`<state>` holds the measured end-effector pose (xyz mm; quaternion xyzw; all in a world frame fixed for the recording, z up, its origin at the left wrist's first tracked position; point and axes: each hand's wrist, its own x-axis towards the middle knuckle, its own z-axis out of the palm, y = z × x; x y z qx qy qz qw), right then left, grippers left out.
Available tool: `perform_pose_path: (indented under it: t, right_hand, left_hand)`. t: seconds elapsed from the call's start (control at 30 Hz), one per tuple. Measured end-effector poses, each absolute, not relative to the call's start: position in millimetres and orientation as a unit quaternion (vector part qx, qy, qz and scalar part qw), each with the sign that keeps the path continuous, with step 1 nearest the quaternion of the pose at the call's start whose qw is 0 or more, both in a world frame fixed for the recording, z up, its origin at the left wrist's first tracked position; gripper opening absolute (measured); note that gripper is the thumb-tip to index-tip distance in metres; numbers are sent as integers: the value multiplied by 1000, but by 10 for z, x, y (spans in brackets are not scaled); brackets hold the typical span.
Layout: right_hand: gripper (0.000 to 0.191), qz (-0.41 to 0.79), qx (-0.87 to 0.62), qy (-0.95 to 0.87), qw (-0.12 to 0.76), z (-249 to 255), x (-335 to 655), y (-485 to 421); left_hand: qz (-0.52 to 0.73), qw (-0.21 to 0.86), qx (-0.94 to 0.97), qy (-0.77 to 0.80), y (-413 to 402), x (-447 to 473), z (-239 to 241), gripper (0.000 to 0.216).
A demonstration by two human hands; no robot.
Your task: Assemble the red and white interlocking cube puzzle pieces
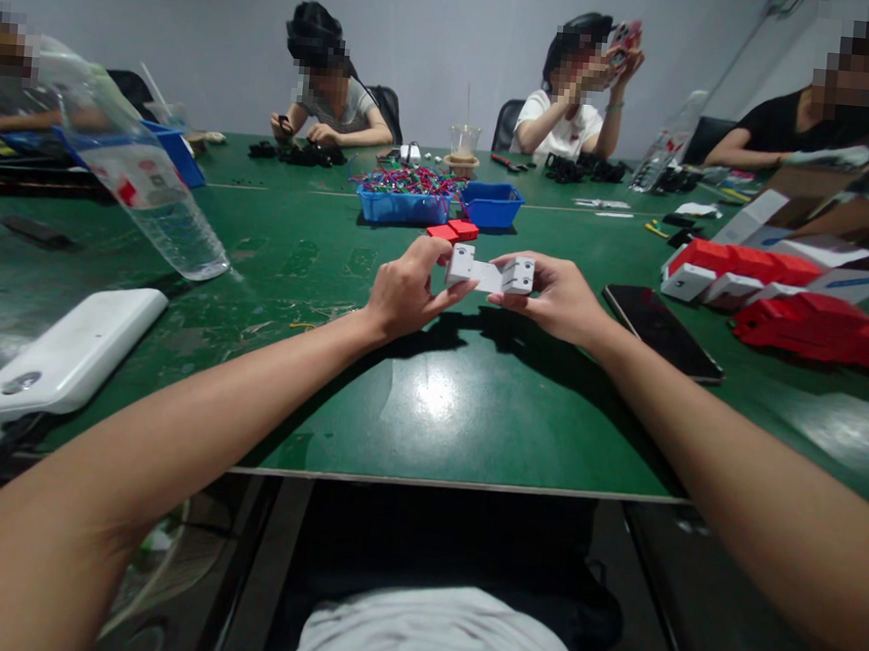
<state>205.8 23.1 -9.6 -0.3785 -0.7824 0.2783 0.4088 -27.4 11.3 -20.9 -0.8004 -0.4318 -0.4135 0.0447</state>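
Observation:
In front of me, above the green table (312, 246), I hold a white U-shaped piece (490, 275) with a small block at each end and a flat strip between them. Each block shows a dark round mark. My left hand (410, 285) pinches the left block between thumb and fingers. The right block is gripped by my right hand (561, 293), its fingers behind and below it. Whether this is one part or several joined is unclear. Just beyond my left hand lie small red blocks (463, 229), partly hidden by it.
Farther back stand a blue bin (403, 207) of coloured wires and another blue bin (493, 206). A phone (664, 332), red-and-white boxes (739, 274) and a red bundle (832, 332) lie right. A tilted water bottle (149, 183) and white device (71, 352) are left. Several people sit around.

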Motion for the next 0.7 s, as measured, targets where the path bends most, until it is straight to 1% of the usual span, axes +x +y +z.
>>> perform_pose_path:
  t: [0.13,0.3,0.33,0.4,0.43,0.5,0.6,0.7]
  right_hand:
    - [51,343,-360,-769,402,-87,2034,215]
    - [45,360,-348,-762,412,-65,2003,194]
    - [44,362,-348,-759,414,-66,1996,192]
    - [45,372,-350,-754,413,-79,1983,192]
    - [45,379,-351,-752,410,-91,1977,196]
    - [48,392,-348,-751,403,-122,1970,209]
    - [53,400,-338,-752,399,-162,1978,235]
    - [55,403,-335,-759,386,-176,2004,253]
  left_hand:
    - [-432,16,-803,-409,155,-280,-243,40]
    - [-480,-66,-770,-414,203,-260,-277,54]
    - [-477,-82,-770,-417,207,-259,-276,56]
    - [-453,-98,-784,-413,203,-264,-271,54]
    - [-439,-91,-797,-405,197,-269,-269,51]
    - [-426,-45,-819,-383,178,-280,-269,49]
    - [-428,41,-831,-353,147,-289,-280,53]
    - [-411,68,-846,-333,133,-290,-292,53]
